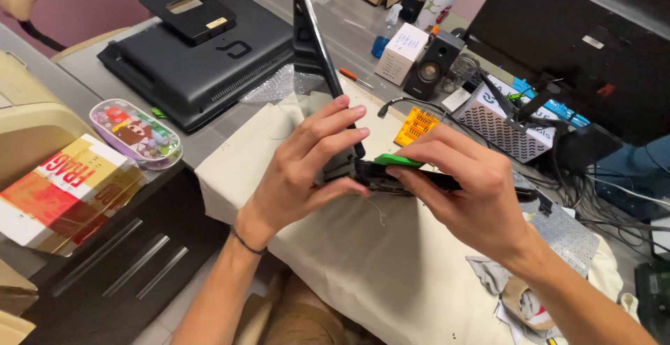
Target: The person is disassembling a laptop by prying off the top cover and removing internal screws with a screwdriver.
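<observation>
Mid-frame: my left hand gripped open black laptop; my right hand pinched green pick. White box upper centre; red-yellow box left edge.

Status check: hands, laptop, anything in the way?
Left hand grips open laptop at hinge. Right hand presses green pry tool into base edge. Cable behind, apart.

The laptop is glossy black, lying on a cream cloth. A bright green pry tool shows between the fingers. The bit set is orange-yellow. The pencil case has a multicoloured cartoon print. The monitor is matte black; the worktop is grey.
</observation>
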